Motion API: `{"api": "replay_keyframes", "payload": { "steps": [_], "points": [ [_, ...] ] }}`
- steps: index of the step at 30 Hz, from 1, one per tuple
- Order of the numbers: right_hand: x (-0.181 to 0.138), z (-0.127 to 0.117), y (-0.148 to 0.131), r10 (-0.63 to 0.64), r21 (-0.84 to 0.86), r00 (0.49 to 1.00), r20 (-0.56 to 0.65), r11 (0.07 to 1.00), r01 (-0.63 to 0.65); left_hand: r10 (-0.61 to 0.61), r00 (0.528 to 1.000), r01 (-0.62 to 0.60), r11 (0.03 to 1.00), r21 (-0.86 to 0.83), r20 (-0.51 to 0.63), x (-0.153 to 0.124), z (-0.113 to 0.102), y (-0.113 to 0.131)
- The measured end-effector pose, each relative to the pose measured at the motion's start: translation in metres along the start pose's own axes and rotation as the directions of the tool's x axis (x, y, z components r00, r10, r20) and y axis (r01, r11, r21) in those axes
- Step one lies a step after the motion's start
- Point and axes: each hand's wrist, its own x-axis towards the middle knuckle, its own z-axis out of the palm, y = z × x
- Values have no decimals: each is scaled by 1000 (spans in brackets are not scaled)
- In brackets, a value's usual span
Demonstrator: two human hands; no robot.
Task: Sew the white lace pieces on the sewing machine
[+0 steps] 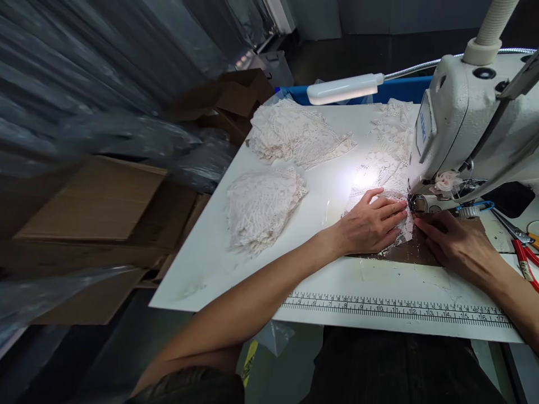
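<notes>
A strip of white lace fabric (389, 168) runs under the presser foot of a white sewing machine (458, 112). My left hand (373, 221) lies flat on the lace just left of the needle area, its fingers stretched out and slightly apart. To the right of the needle, my right hand (457, 241) rests low on the machine bed, its fingers bent and their tips at the lace's edge. They seem to pinch that edge, though the contact is partly hidden. A small lamp (345, 88) lights the lace from above.
Two lace stacks, one farther back (295, 132) and one nearer (265, 207), lie on the white table (202, 269). Scissors (511, 227) and a red-handled tool (524, 261) lie at right. A printed ruler (396, 311) follows the front edge. Cardboard boxes (92, 196) stand left.
</notes>
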Motion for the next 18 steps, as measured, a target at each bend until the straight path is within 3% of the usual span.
{"api": "replay_keyframes", "payload": {
  "steps": [11, 18],
  "points": [
    [-1, -8, -6, -62, 74, 998, 33, 995, 59, -17, 1000, 18, 999, -36, 21, 0, 0, 0],
    [-5, -2, 0, 39, 46, 999, 13, 998, -40, -13, 1000, 13, 1000, -24, 14, 0, 0, 0]
  ]
}}
